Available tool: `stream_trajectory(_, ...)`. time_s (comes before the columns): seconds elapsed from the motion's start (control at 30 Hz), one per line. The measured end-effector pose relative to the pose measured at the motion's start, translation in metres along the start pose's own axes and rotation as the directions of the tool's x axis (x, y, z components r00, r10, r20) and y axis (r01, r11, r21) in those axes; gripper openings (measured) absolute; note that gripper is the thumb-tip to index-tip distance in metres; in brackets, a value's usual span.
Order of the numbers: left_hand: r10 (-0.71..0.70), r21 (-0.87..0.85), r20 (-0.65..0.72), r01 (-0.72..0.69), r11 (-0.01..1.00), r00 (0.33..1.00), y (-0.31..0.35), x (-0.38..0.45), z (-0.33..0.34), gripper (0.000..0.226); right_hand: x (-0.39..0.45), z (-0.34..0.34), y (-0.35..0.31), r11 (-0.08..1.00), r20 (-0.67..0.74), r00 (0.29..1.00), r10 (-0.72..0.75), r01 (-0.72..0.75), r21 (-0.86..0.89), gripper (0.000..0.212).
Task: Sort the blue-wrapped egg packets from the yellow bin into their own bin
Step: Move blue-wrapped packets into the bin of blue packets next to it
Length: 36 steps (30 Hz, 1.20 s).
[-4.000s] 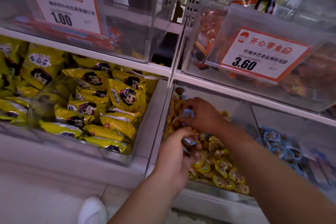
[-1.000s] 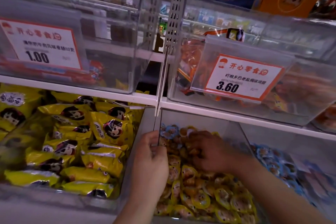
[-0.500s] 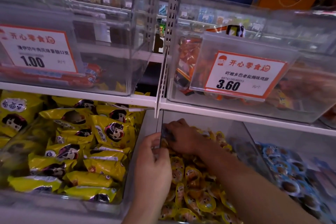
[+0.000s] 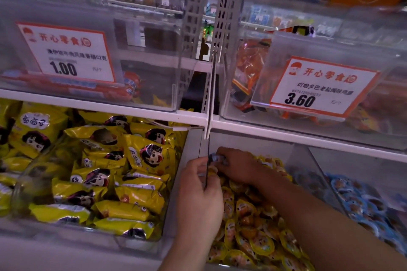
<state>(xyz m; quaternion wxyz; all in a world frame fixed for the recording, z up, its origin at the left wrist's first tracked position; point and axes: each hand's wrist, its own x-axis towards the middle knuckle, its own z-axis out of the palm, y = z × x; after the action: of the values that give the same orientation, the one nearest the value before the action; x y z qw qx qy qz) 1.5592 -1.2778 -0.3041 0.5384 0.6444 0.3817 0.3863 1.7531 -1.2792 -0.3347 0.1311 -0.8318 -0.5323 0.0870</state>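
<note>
The clear plastic bin of yellow-wrapped egg packets (image 4: 253, 222) lies under both hands, and the clear bin of blue-wrapped egg packets (image 4: 361, 200) sits well to the right of them. The right hand (image 4: 236, 166), fingers curled, pinches a small blue-wrapped egg packet (image 4: 217, 158) at the yellow bin's far left corner. Just beside it the left hand (image 4: 199, 193) curls loosely at the bin's left wall; whether it holds anything I cannot tell.

Yellow snack bags (image 4: 136, 160) fill the left bin, under price cards (image 4: 66, 50) (1.00 and 3.60) on clear upper bins (image 4: 143, 86).
</note>
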Motion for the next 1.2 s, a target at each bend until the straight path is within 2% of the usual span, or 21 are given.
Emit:
stream_trajectory(0.07, 0.013, 0.026, 0.014, -0.014, 1.0, 1.0, 0.003, -0.002, -0.002, 0.025, -0.006, -0.003, -0.005, 0.994, -0.051, 0.998, 0.029, -0.023, 0.11, 0.02)
stream_trajectory(0.1, 0.07, 0.106, 0.012, -0.071, 0.992, 0.998, 0.005, -0.004, -0.003, 0.027, -0.01, -0.008, -0.006, 0.985, -0.088, 0.995, 0.056, -0.04, 0.17, 0.023)
stream_trajectory(0.13, 0.194, 0.239, 0.007, -0.19, 0.952, 0.981, 0.01, -0.007, -0.005, 0.031, -0.015, -0.012, -0.006, 0.967, -0.124, 0.988, 0.092, -0.059, 0.247, 0.026)
stream_trajectory(0.2, 0.479, 0.412, 0.062, -0.46, 0.787, 0.876, 0.017, -0.015, -0.005, 0.038, -0.029, -0.026, -0.004, 0.912, -0.227, 0.954, 0.193, -0.089, 0.4, 0.03)
stream_trajectory(0.27, 0.641, 0.351, 0.138, -0.643, 0.681, 0.755, 0.023, -0.026, 0.002, 0.038, -0.049, -0.043, -0.002, 0.79, -0.333, 0.858, 0.392, -0.128, 0.599, 0.028)
stream_trajectory(0.3, 0.68, 0.292, 0.162, -0.693, 0.659, 0.715, 0.024, -0.031, 0.008, 0.036, -0.06, -0.051, 0.0, 0.626, -0.292, 0.809, 0.51, -0.116, 0.771, 0.026)
stream_trajectory(0.33, 0.682, 0.239, 0.181, -0.704, 0.668, 0.709, 0.024, -0.037, 0.014, 0.035, -0.072, -0.058, 0.001, 0.384, -0.169, 0.793, 0.585, -0.087, 0.919, 0.023)
stream_trajectory(0.37, 0.653, 0.193, 0.192, -0.68, 0.707, 0.733, 0.024, -0.042, 0.021, 0.035, -0.086, -0.063, 0.001, 0.112, -0.001, 0.813, 0.582, -0.079, 0.991, 0.022)
stream_trajectory(0.4, 0.594, 0.156, 0.198, -0.623, 0.766, 0.78, 0.024, -0.047, 0.027, 0.034, -0.101, -0.067, -0.001, -0.087, 0.128, 0.833, 0.538, -0.096, 0.992, 0.025)
stream_trajectory(0.43, 0.51, 0.12, 0.211, -0.539, 0.834, 0.834, 0.024, -0.051, 0.036, 0.033, -0.117, -0.068, 0.0, -0.168, 0.2, 0.842, 0.502, -0.133, 0.977, 0.027)
stream_trajectory(0.5, 0.311, 0.108, 0.254, -0.347, 0.932, 0.916, 0.02, -0.053, 0.048, 0.04, -0.141, -0.061, -0.003, -0.175, 0.246, 0.836, 0.49, -0.182, 0.968, 0.03)
stream_trajectory(0.6, 0.135, 0.09, 0.381, -0.182, 0.979, 0.915, 0.014, -0.053, 0.061, 0.046, -0.17, -0.044, -0.006, -0.251, 0.271, 0.828, 0.49, -0.164, 0.954, 0.025)
stream_trajectory(0.67, 0.121, 0.044, 0.47, -0.16, 0.986, 0.875, 0.01, -0.054, 0.062, 0.033, -0.184, -0.036, -0.006, -0.313, 0.293, 0.823, 0.487, -0.15, 0.938, 0.023)
stream_trajectory(0.77, 0.169, 0.081, 0.517, -0.244, 0.966, 0.839, 0.004, -0.052, 0.055, 0.028, -0.19, -0.03, -0.006, -0.367, 0.311, 0.829, 0.464, -0.14, 0.92, 0.025)
stream_trajectory(0.83, 0.116, 0.033, 0.476, -0.15, 0.988, 0.871, -0.001, -0.049, 0.052, 0.028, -0.191, -0.03, -0.007, -0.406, 0.343, 0.835, 0.43, -0.16, 0.9, 0.032)
stream_trajectory(0.9, 0.066, -0.044, 0.357, -0.053, 0.998, 0.932, -0.003, -0.048, 0.049, 0.028, -0.189, -0.032, -0.006, -0.458, 0.367, 0.841, 0.397, -0.165, 0.874, 0.043)
stream_trajectory(0.97, 0.151, -0.034, 0.177, -0.148, 0.988, 0.972, -0.002, -0.046, 0.047, 0.025, -0.19, -0.037, -0.005, -0.446, 0.377, 0.838, 0.394, -0.184, 0.876, 0.042)
stream_trajectory(1.03, 0.293, 0.04, 0.07, -0.296, 0.954, 0.954, 0.0, -0.046, 0.045, 0.019, -0.191, -0.041, -0.005, -0.396, 0.346, 0.846, 0.407, -0.178, 0.901, 0.035)
stream_trajectory(1.1, 0.346, 0.077, 0.097, -0.354, 0.932, 0.933, 0.003, -0.05, 0.049, 0.019, -0.191, -0.042, -0.005, -0.362, 0.311, 0.85, 0.426, -0.155, 0.919, 0.03)
stream_trajectory(1.13, 0.323, 0.066, 0.134, -0.334, 0.94, 0.937, 0.003, -0.053, 0.054, 0.019, -0.191, -0.042, -0.005, -0.346, 0.301, 0.845, 0.443, -0.149, 0.926, 0.029)
stream_trajectory(1.2, 0.174, -0.022, 0.203, -0.173, 0.985, 0.964, 0.005, -0.06, 0.066, 0.016, -0.19, -0.04, -0.006, -0.309, 0.268, 0.837, 0.477, -0.126, 0.943, 0.025)
